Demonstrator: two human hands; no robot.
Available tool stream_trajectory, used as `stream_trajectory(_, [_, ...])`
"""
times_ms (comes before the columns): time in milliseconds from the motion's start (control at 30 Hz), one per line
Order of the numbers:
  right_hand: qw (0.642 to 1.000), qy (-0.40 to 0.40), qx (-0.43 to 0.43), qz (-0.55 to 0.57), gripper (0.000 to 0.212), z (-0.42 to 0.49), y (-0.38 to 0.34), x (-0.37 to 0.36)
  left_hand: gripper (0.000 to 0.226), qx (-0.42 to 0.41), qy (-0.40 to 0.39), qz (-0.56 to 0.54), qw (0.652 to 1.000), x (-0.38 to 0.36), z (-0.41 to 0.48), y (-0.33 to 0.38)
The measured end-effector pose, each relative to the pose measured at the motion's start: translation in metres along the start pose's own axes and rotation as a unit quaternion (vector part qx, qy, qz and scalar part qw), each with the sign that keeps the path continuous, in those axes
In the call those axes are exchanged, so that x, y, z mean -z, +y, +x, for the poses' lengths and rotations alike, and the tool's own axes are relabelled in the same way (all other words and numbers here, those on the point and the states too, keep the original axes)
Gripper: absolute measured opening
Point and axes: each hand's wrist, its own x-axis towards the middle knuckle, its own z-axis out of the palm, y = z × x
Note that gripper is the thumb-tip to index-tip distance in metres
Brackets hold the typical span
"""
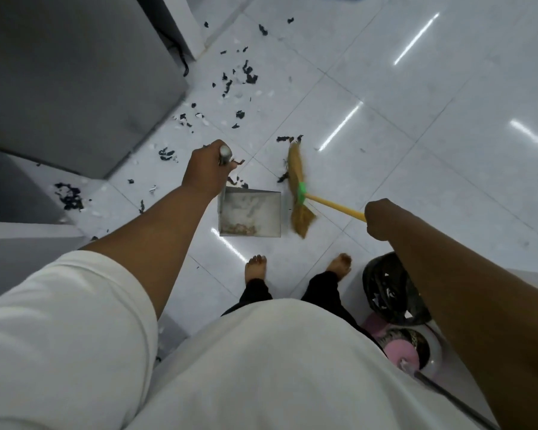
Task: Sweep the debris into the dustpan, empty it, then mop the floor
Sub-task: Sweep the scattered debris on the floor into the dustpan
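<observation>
Noted: left grip (205, 169) clamping round handle of dustpan (249, 212), steadying pan on floor (416, 88), mouth apparently facing debris (236, 79). Right grip (382, 218) clenching broom (297, 187); bristles working just beside pan. Most debris lying unswept.

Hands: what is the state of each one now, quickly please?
Left hand: closed around the dustpan handle.
Right hand: closed around the broom handle.
</observation>
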Motion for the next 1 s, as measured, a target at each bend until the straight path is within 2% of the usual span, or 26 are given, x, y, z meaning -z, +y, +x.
stream_trajectory(267, [0.999,0.046,-0.003,-0.001,0.028,-0.019,0.044,0.034,0.014,-0.005,0.011,0.002,1.0,0.013,0.011,0.01])
stream_trajectory(433, [0.996,0.059,-0.06,0.013,0.029,-0.028,0.095,0.039,0.015,-0.028,0.017,0.023,0.999,0.002,0.022,0.035])
stream_trajectory(733, [0.985,0.047,-0.161,0.041,0.011,-0.018,0.206,0.058,0.011,-0.005,0.005,-0.029,1.0,-0.043,0.05,0.092])
stream_trajectory(867, [0.982,0.05,-0.177,0.036,0.011,0.004,0.238,0.066,0.007,0.01,0.013,-0.056,0.998,-0.061,0.056,0.104])
stream_trajectory(1000, [0.984,0.032,-0.171,0.047,0.017,0.03,0.24,0.072,0.004,0.024,0.024,-0.067,0.997,-0.077,0.058,0.103])
